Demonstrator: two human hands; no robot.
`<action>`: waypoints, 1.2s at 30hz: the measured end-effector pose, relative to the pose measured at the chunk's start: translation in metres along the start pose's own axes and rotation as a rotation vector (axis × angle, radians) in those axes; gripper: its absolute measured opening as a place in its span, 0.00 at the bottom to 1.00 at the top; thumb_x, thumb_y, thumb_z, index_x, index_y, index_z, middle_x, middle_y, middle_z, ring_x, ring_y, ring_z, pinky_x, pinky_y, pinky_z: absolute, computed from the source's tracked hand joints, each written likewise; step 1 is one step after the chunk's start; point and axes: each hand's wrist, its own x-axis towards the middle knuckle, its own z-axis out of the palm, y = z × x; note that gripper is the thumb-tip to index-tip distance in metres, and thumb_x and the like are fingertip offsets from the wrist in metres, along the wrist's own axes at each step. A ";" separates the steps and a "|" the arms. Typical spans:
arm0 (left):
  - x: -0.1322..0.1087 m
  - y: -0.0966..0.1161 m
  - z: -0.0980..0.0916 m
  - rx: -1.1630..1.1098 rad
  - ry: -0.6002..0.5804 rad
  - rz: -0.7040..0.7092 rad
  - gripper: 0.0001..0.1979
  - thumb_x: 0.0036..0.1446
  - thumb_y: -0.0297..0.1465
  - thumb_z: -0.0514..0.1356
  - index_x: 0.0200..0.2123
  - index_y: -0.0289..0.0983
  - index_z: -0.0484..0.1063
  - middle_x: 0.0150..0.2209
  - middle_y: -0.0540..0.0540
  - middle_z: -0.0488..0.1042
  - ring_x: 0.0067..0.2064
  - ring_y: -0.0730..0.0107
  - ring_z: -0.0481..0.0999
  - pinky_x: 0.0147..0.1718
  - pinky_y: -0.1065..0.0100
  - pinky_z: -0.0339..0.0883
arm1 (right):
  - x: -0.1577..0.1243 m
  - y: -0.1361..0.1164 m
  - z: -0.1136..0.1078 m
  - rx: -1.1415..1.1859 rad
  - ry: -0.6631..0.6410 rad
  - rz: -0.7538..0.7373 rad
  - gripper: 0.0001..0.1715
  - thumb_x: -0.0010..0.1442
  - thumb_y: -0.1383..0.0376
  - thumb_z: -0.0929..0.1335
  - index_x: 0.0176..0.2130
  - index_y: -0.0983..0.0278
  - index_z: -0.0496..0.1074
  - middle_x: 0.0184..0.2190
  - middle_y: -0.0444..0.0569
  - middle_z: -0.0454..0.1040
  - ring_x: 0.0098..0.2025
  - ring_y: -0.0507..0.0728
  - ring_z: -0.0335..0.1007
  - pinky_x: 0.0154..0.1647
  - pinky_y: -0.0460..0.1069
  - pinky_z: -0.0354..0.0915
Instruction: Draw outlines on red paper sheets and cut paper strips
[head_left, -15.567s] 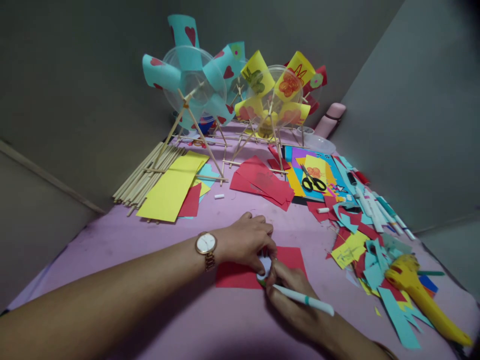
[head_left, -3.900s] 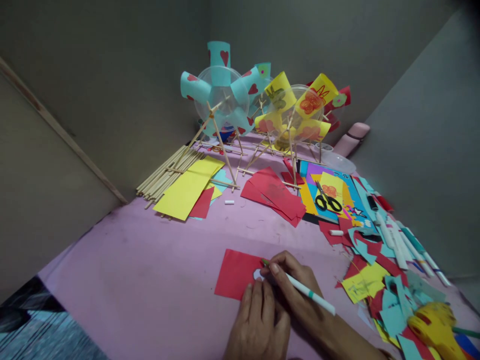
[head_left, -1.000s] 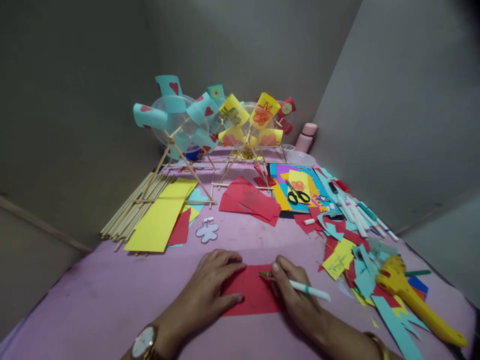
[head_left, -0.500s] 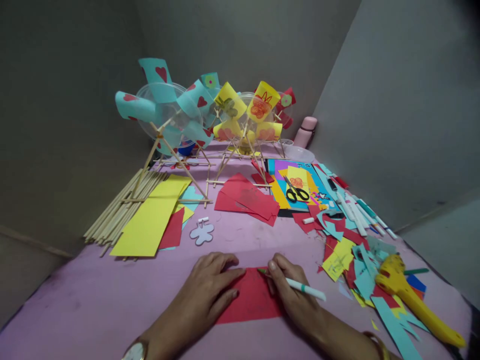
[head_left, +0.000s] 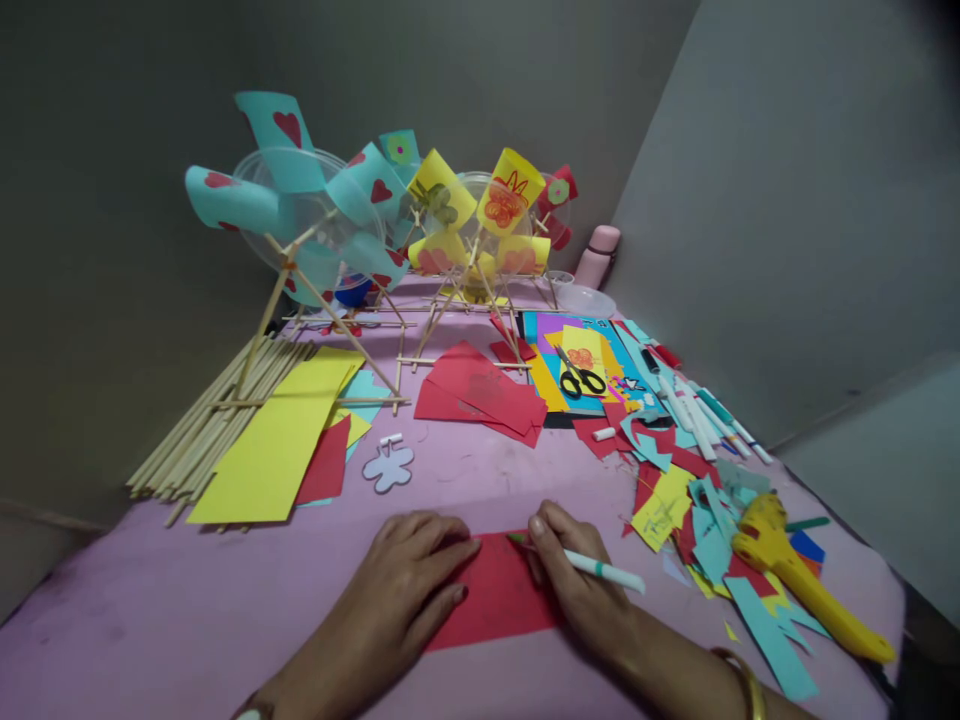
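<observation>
A red sheet of paper (head_left: 495,605) lies flat at the front of the table. My left hand (head_left: 416,580) rests on its left side, fingers stretched out and holding nothing. Pinched in my right hand (head_left: 574,570) is a white marker pen (head_left: 609,574) with a green band, its green tip over the upper part of the red sheet. Any mark under the tip is too small to make out. Above my left hand lies a pale butterfly-shaped cutout (head_left: 388,466), with a small white cap (head_left: 391,439) at its top.
Stick-framed pinwheels (head_left: 300,200) stand at the back. Yellow paper (head_left: 277,440) overlaps wooden sticks (head_left: 187,430) on the left. Black scissors (head_left: 581,382), paper scraps (head_left: 664,510), several markers (head_left: 697,425) and a yellow glue gun (head_left: 810,580) lie right; a pink bottle (head_left: 598,257) stands behind.
The view has shifted slightly, so most things sit further left. Both hands keep nearly the same pose on the red paper, and the marker pen stays in my right hand.
</observation>
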 end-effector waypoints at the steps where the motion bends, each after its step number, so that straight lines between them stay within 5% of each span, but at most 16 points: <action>1: -0.001 0.000 0.001 0.007 -0.001 0.010 0.18 0.63 0.31 0.54 0.55 0.47 0.65 0.49 0.47 0.71 0.50 0.61 0.66 0.49 0.59 0.59 | -0.001 0.000 -0.001 0.017 0.012 0.003 0.22 0.66 0.54 0.56 0.23 0.59 0.53 0.17 0.36 0.50 0.20 0.51 0.49 0.22 0.46 0.50; 36: -0.001 0.003 0.006 -0.093 -0.023 -0.077 0.18 0.63 0.30 0.53 0.56 0.45 0.62 0.50 0.46 0.66 0.51 0.63 0.64 0.51 0.60 0.62 | -0.001 -0.002 0.003 -0.089 -0.050 0.010 0.20 0.66 0.55 0.56 0.25 0.59 0.54 0.18 0.36 0.52 0.21 0.51 0.50 0.23 0.47 0.49</action>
